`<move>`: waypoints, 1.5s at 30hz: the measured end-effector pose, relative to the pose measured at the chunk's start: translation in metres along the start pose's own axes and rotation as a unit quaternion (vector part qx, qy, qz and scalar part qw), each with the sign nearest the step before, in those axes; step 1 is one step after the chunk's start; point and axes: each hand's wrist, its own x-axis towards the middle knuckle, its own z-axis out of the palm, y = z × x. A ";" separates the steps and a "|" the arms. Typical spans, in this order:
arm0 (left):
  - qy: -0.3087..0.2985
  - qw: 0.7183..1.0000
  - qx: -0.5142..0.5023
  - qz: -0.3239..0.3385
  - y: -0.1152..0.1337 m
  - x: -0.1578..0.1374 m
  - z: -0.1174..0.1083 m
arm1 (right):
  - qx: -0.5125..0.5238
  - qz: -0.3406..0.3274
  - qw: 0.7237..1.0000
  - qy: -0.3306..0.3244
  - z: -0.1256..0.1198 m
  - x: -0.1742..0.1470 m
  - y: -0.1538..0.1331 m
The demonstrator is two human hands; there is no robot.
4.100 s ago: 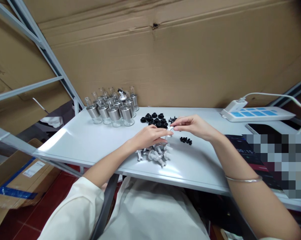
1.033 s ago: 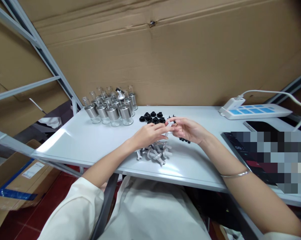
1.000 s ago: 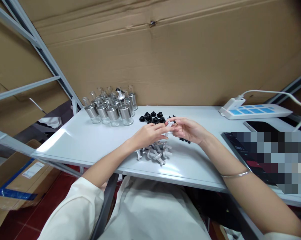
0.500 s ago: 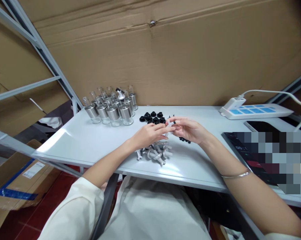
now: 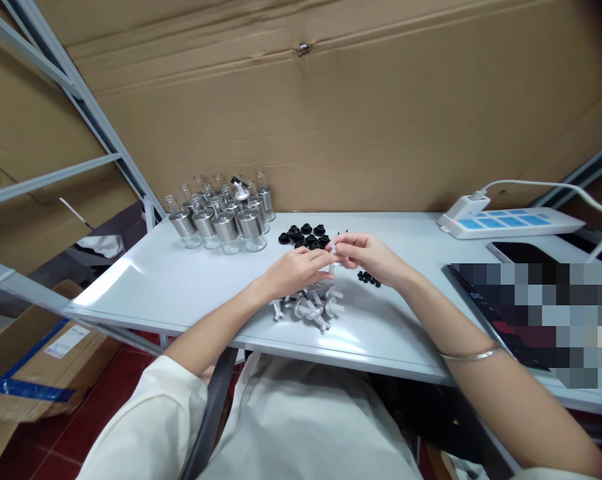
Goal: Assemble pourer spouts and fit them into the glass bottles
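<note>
Both hands meet over the table around one white pourer spout, whose lower stem shows between the fingers. My left hand is closed on it from the left. From the right, the fingertips of my right hand pinch its upper part and partly hide it. Just below my left hand lies a pile of similar white pourer spouts. Beyond my fingers sit several black stoppers. Small black pieces lie under my right hand.
At the back left stand several glass bottles with metal sleeves; one carries a white spout with a black flap. A white power strip with a plugged-in charger and two phones, one behind the other, lie on the right.
My right hand has shifted slightly left, its fingers drawn closer round the spout. A dark bit seen at its fingertips is no longer visible. More of the small black pieces shows. My left hand barely moved.
</note>
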 end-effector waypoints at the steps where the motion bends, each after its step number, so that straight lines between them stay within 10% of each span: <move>1: -0.003 1.000 -0.004 0.000 0.000 0.000 0.001 | -0.016 0.000 1.000 0.004 0.000 0.000 0.000; 10: -0.015 0.990 -0.100 -0.099 -0.001 -0.003 -0.003 | -0.065 -0.018 0.997 0.042 0.004 0.000 -0.005; 17: 0.108 0.956 -0.082 -0.260 -0.042 -0.014 -0.002 | -0.038 -0.047 0.990 0.131 -0.001 0.000 -0.005; 22: -0.013 0.948 0.004 -0.319 -0.065 -0.024 0.008 | -0.026 -0.054 0.989 0.135 -0.003 0.000 -0.004; 35: -0.157 0.928 0.016 -0.337 -0.064 -0.026 0.015 | -0.010 -0.067 0.989 0.130 -0.002 0.001 -0.004; 45: -0.045 0.961 -0.009 -0.274 -0.069 -0.028 0.015 | 0.003 -0.085 0.984 0.156 -0.004 0.002 -0.002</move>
